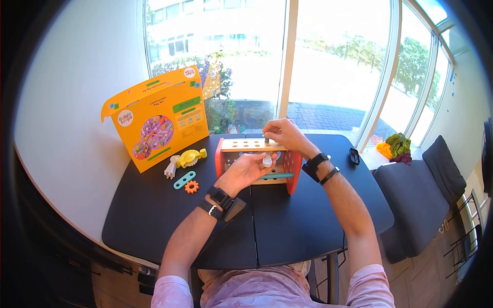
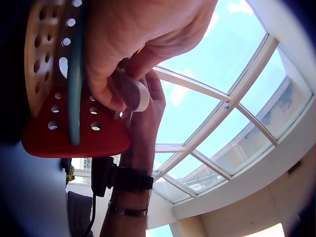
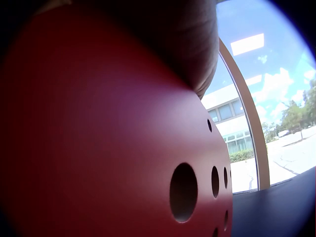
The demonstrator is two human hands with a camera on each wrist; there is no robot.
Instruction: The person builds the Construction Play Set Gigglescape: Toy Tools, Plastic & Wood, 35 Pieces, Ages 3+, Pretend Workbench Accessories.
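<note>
A toy workbench (image 1: 294,177) with red side panels, a light wooden top full of holes and a teal bar (image 1: 277,175) stands on the table in the head view. My right hand (image 1: 290,136) pinches a small grey peg (image 1: 266,139) upright at the right end of the wooden top. In front of the bench, my left hand (image 1: 244,172) holds a pale piece with a rounded end (image 1: 267,160) between thumb and fingers. The left wrist view has this pale piece (image 2: 140,98) close up, the rest of it hidden by fingers.
Left of the bench lie a yellow toy piece (image 1: 189,158), a white toy piece (image 1: 170,168), a teal holed strip (image 1: 185,180) and an orange gear (image 1: 191,187). Behind them stands a yellow box (image 1: 174,115). A small black case (image 1: 354,156) sits at the table's right edge.
</note>
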